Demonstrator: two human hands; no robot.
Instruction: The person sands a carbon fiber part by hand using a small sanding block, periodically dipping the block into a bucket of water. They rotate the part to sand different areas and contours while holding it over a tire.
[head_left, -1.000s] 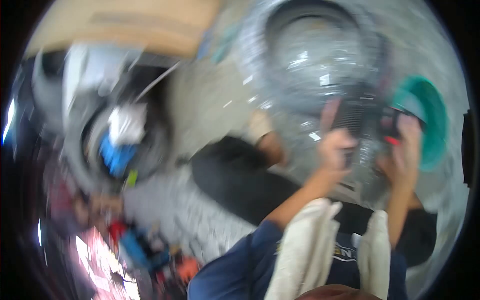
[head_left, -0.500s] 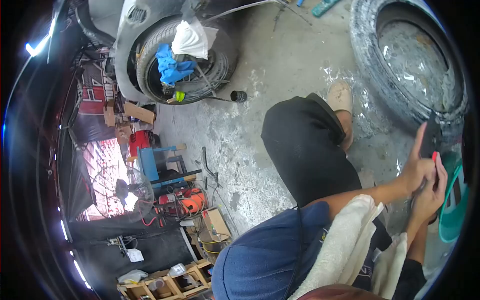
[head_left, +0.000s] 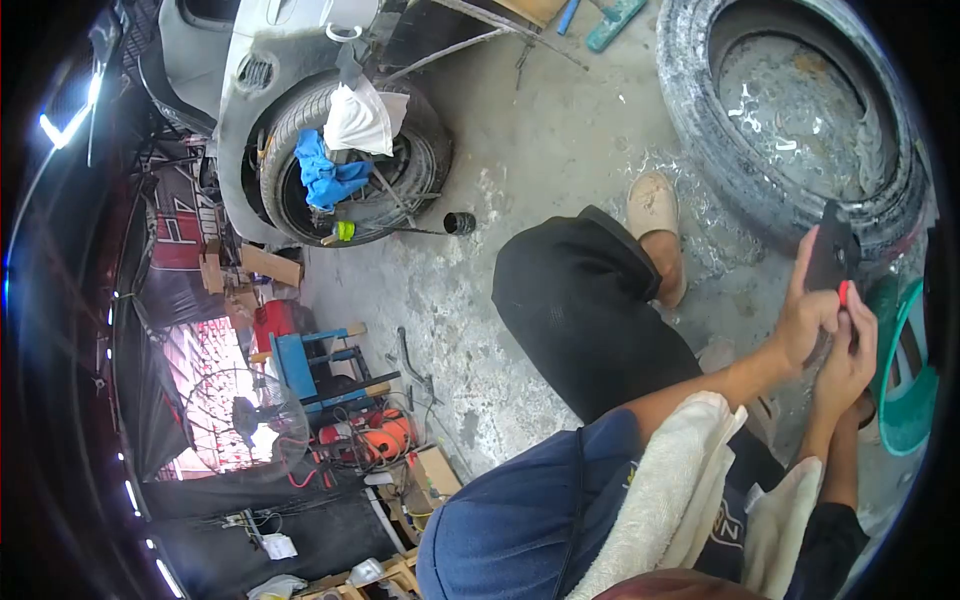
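My left hand (head_left: 803, 325) is closed around a dark flat object (head_left: 835, 250), its index finger stretched along one edge. My right hand (head_left: 848, 355) is closed against the same object, its fingers up against my left hand. A small orange-red part (head_left: 843, 292) shows by the fingers. A dark strip of the object runs down between both hands, and my palms hide the rest. What kind of thing it is I cannot tell. Its far end overlaps the lower rim of a wet, soapy-looking tyre (head_left: 700, 130) lying on the floor.
A green plastic basin (head_left: 908, 410) stands at the right, near my hands. My bent knee (head_left: 560, 310) and shoe (head_left: 652, 205) are left of the tyre. A car wheel (head_left: 285, 160) with blue cloth (head_left: 330, 175) on it is upper left. A fan (head_left: 245, 415) and a black cup (head_left: 459, 223) stand farther off.
The view has shifted, moving most things left in the picture. The dark object now shows more of its flat face, and its tip overlaps the tyre more. Both hands stay together on it.
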